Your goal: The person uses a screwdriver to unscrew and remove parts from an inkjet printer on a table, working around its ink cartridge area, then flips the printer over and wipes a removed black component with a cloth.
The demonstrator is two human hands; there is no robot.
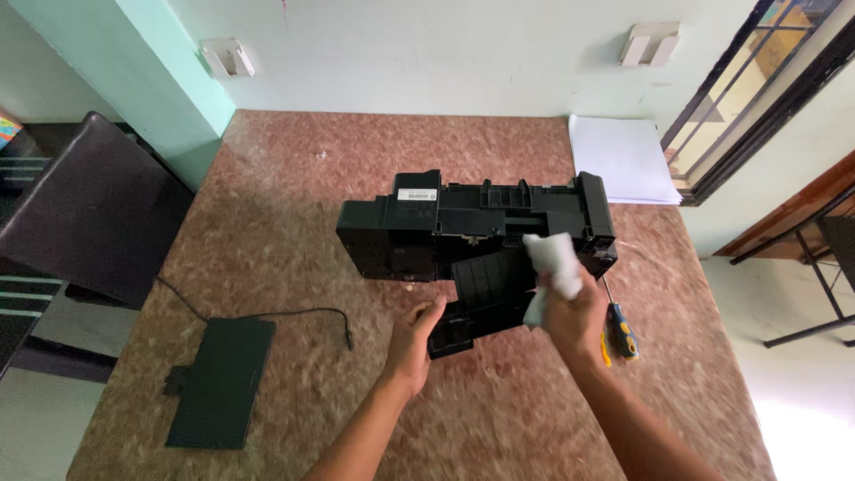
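Black printer body (472, 223) lying at centre of reddish speckled worktop (294, 178), underside and rear fittings exposed, white label near its upper left corner. Ribbed black flap (476, 303) hanging open from printer's near edge, toward the person.

Right hand (570, 316) closed around white crumpled cloth (552, 263), cloth pressed against printer's near right side, just above the flap. Left hand (411, 343) half open, fingers curled, fingertips at or very near the flap's left edge; actual contact not determinable owing to blur. Nothing gripped in left hand.

Screwdriver (621, 330) with blue and yellow handle lying just right of printer, beside right wrist, shaft pointing toward printer's right corner. Stack of white paper (623, 160) beyond printer's far right corner, at worktop edge by window. Flat black panel (218, 383) well left of printer, near worktop's near left edge. Thin black cable (267, 313) running between panel and printer, plug end lying free left of left hand. Dark chair (89, 205) further left of printer, off the worktop.
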